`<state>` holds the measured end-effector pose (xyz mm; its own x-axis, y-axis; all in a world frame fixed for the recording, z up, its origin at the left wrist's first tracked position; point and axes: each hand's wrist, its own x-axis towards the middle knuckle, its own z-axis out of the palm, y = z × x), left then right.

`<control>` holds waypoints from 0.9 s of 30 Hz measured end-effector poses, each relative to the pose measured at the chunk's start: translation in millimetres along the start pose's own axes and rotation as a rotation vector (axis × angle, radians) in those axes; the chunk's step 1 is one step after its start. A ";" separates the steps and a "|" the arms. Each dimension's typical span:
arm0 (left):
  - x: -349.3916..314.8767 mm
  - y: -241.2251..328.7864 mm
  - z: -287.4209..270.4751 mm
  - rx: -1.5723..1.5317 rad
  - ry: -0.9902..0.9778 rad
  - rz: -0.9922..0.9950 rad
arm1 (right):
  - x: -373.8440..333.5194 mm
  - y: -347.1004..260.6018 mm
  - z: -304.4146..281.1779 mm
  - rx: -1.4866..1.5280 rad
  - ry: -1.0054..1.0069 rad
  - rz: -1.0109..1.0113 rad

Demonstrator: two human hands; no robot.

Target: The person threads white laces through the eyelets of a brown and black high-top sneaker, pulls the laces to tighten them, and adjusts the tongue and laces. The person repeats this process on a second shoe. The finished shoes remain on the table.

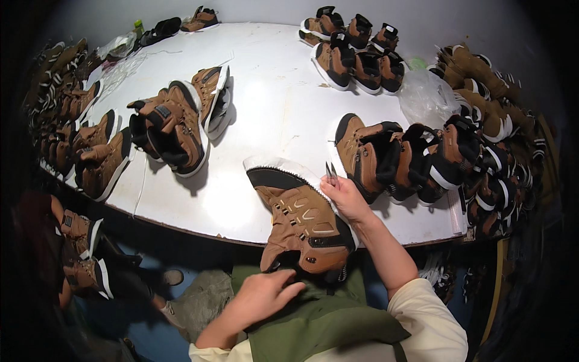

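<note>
A brown boot with a black toe cap and a white sole is tilted up at the table's front edge, its toe pointing far left and its collar toward me. My right hand is closed round the sole side of this boot. From the same hand stick up the two pointed metal tips of thread snips. Beside the boot's dark collar is my left hand, thumb and forefinger apart, with nothing visible between them. Whether its fingertips touch the collar I cannot tell.
Several brown boots stand left of centre on the white table, with more along both sides and at the back right. A clear plastic bag lies at the right. At the lower left, another person holds brown boots.
</note>
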<state>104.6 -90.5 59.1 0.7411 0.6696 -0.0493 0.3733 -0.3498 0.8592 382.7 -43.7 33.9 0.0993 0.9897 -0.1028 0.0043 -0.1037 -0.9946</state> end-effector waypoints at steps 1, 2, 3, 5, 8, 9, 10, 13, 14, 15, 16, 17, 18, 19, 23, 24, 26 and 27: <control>-3.3 -3.3 -9.4 -0.081 0.028 0.050 | 5.9 5.9 -0.2 0.038 -0.022 0.006; -4.0 -7.1 -19.9 -0.159 0.056 0.104 | 10.4 8.3 -1.2 0.028 -0.032 0.008; -0.2 -12.6 -31.8 -0.296 0.043 0.021 | 16.6 10.0 -0.8 0.017 -0.050 0.009; 15.8 -30.4 -49.6 -0.447 0.139 -0.075 | 23.6 7.7 2.6 -0.001 -0.086 0.005; 45.3 -61.4 -61.9 -0.273 0.383 -0.011 | 23.2 -4.7 9.0 -0.081 -0.111 0.036; 55.0 -67.4 -63.7 -0.219 0.413 0.060 | 24.6 -3.7 8.0 -0.113 -0.149 0.027; 63.2 -72.7 -63.8 -0.163 0.442 0.132 | 23.6 -3.9 9.5 -0.131 -0.165 0.027; 79.3 -80.8 -56.3 -0.161 0.380 0.191 | 24.8 -9.0 9.6 -0.197 -0.203 0.022; 83.0 -80.6 -53.8 -0.146 0.357 0.195 | 24.7 -8.0 7.7 -0.216 -0.207 0.026; 84.5 -75.9 -52.1 -0.139 0.374 0.223 | 25.2 -7.5 6.9 -0.235 -0.212 0.029; 85.8 -76.1 -51.4 -0.084 0.378 0.246 | 26.0 -8.1 7.7 -0.251 -0.207 0.024; 86.8 -76.5 -50.3 -0.029 0.379 0.268 | 25.6 -8.7 8.5 -0.265 -0.202 0.020; 87.6 -76.8 -49.4 0.026 0.380 0.289 | 25.6 -8.8 9.2 -0.280 -0.196 0.016; 88.4 -75.7 -49.5 0.048 0.370 0.305 | 26.1 -8.5 9.7 -0.280 -0.201 0.015; 91.3 -76.3 -51.2 0.133 0.335 0.327 | 28.5 -9.7 12.1 -0.285 -0.216 0.007; 91.6 -76.7 -51.9 0.150 0.328 0.334 | 28.8 -10.4 12.8 -0.288 -0.219 0.005; 92.3 -76.9 -53.9 0.188 0.305 0.341 | 29.6 -12.1 14.0 -0.292 -0.233 0.000; 92.4 -76.2 -55.5 0.211 0.290 0.341 | 29.9 -13.0 14.5 -0.292 -0.239 -0.004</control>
<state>113.7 34.5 17.3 0.6659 0.6384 0.3861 0.2637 -0.6855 0.6786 371.2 -11.3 43.6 -0.1362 0.9815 -0.1342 0.2915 -0.0898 -0.9523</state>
